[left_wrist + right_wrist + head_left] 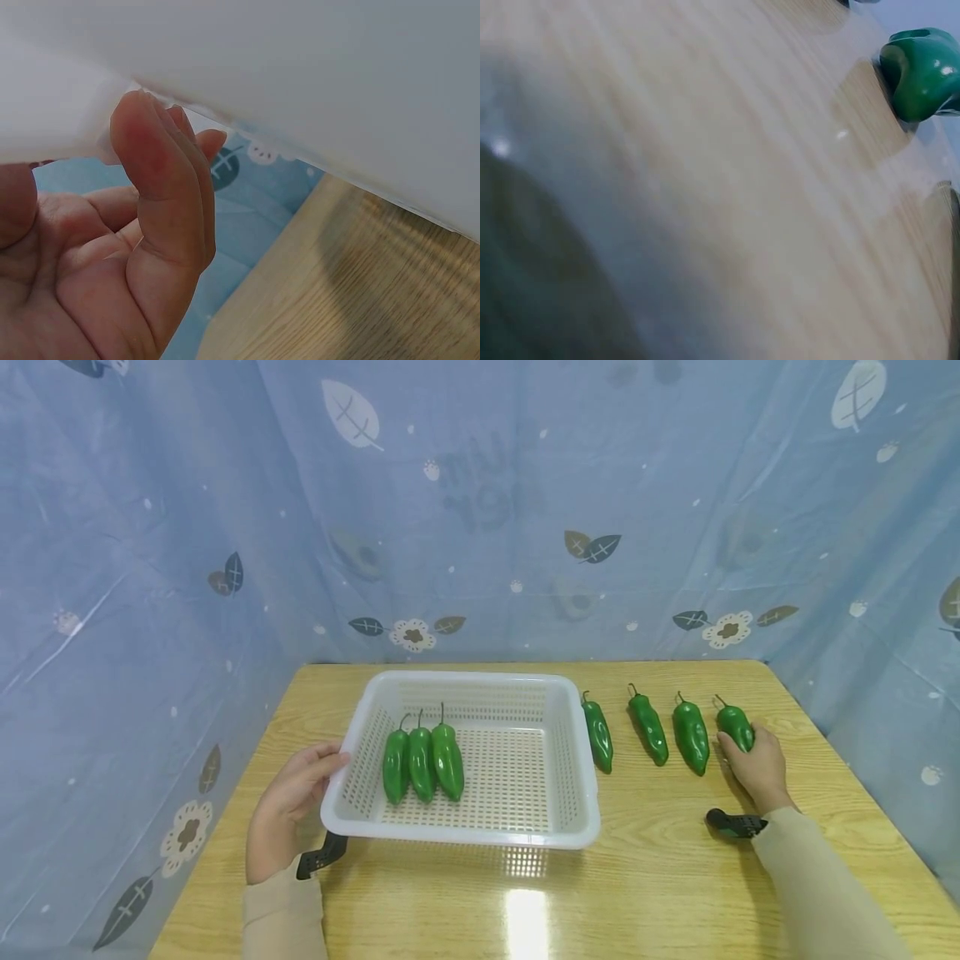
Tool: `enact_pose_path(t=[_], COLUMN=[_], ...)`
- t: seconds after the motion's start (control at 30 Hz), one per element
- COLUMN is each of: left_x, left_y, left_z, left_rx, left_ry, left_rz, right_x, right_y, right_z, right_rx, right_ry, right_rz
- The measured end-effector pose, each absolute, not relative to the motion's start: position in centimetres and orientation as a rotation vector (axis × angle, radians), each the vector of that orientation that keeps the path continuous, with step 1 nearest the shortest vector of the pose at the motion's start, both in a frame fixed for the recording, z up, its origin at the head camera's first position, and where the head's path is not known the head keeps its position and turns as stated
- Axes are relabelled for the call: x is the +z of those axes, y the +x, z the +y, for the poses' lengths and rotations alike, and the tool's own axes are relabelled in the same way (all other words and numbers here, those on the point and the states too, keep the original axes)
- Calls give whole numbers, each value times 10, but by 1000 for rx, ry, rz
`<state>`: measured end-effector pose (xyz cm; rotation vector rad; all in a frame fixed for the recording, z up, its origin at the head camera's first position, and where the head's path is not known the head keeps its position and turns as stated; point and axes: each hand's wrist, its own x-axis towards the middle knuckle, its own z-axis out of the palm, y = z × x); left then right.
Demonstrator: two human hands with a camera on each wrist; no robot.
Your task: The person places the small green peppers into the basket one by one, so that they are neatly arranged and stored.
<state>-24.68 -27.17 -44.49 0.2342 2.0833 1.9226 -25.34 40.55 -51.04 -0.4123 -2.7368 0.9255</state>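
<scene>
At the left end of a white plastic basket (457,838), my left hand (296,781) grips the rim. The left wrist view shows the curled fingers (169,172) at the basket's white wall (337,90). Inside the basket, three green peppers (422,764) lie side by side in its left half, stems pointing away. Over on the right, my right hand (759,768) holds the rightmost green pepper (735,725) by its lower end. The right wrist view is blurred and leaves that grip out; another green pepper (922,75) shows at its upper right.
Between basket and right hand, three more green peppers lie spaced in a row: one beside the basket (598,735), one in the middle (648,728) and one nearest the hand (691,735). A blue patterned curtain (480,527) surrounds the wooden table (637,877).
</scene>
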Motion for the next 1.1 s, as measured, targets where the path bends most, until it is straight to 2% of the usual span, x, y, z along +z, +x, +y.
enact_pose_path(t=[0.63, 1.1], left_x=[-447, -445], left_y=[-248, -248], left_z=[-272, -271], left_rx=[1904, 1914], left_ry=[227, 234], left_rz=[2099, 2093], right_x=[-506, -488], right_y=[-250, -250], right_z=[406, 396], right_rx=[1039, 1060], right_ry=[-562, -552], right_rz=[-2677, -2629])
